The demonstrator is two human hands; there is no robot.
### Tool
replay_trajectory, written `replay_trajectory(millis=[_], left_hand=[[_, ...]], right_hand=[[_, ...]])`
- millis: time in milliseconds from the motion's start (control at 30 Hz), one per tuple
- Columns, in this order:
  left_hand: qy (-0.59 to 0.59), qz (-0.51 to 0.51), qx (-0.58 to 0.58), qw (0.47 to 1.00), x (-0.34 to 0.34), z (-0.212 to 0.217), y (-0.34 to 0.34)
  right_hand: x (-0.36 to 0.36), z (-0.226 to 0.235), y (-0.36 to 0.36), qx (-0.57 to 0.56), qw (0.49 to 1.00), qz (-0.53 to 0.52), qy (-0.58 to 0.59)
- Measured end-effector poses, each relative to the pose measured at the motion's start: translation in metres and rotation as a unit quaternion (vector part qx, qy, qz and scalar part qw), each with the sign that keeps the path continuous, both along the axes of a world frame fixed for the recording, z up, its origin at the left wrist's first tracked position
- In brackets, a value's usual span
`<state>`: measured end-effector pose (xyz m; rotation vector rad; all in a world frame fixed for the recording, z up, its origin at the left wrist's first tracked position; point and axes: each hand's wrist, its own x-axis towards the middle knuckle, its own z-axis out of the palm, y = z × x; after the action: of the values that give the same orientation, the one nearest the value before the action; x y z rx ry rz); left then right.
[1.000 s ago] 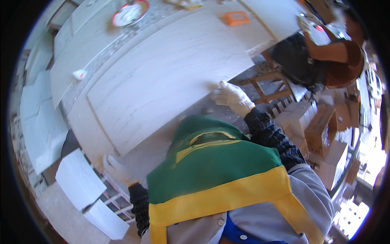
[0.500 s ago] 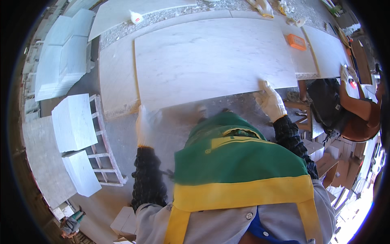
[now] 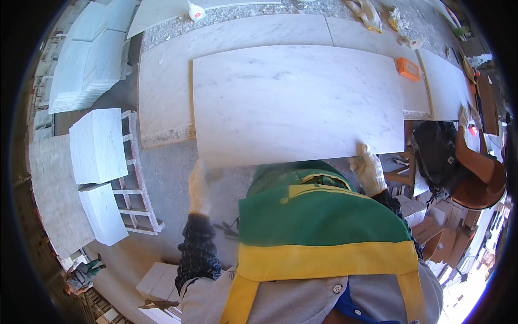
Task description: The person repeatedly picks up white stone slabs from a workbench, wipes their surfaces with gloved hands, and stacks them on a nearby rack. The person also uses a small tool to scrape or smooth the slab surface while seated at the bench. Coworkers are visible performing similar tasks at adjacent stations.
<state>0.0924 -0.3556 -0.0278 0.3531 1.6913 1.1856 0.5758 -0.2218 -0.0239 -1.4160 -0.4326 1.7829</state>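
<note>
Head view: I see the white marble slab (image 3: 297, 102) at centre, resting flat on the stone-topped workbench (image 3: 162, 81). My gloved left hand (image 3: 198, 186) grips its near edge at 7 o'clock; my gloved right hand (image 3: 368, 170) pinches the near edge at 5 o'clock. An orange block (image 3: 408, 68) lies at 2 o'clock, just beside the slab.

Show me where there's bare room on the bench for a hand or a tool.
Free: the top slab between both gloved hands, left hand, right hand; also the lower slab's left strip. Crowded: far right, around the orange block, gloves and bottle.
</note>
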Motion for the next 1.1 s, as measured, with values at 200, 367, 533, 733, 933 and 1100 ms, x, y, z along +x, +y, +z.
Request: replay_trajectory(millis=[200, 367, 533, 733, 933, 1100], left_hand=[[0.075, -0.128, -0.014, 0.989, -0.018, 0.007, 0.027], [0.079, -0.173, -0.050, 0.981, -0.024, -0.006, 0.037], [0.081, -0.188, -0.058, 0.977, -0.028, -0.010, 0.047], [0.145, -0.264, -0.078, 0.950, -0.036, 0.006, 0.062], [0.150, -0.206, -0.059, 0.965, -0.030, -0.016, 0.067], [0.168, -0.157, -0.016, 0.973, -0.028, -0.023, 0.059]], right_hand=[[0.005, -0.020, 0.001, 0.008, 1.000, 0.019, -0.017], [0.002, -0.042, 0.003, -0.008, 1.000, 0.016, 0.004], [0.002, -0.049, 0.006, -0.001, 0.999, 0.037, -0.027], [0.003, -0.058, 0.002, 0.028, 0.994, 0.059, -0.083], [0.014, -0.079, -0.006, 0.246, 0.898, 0.227, -0.285], [0.032, -0.074, -0.010, 0.211, 0.927, 0.122, -0.285]])
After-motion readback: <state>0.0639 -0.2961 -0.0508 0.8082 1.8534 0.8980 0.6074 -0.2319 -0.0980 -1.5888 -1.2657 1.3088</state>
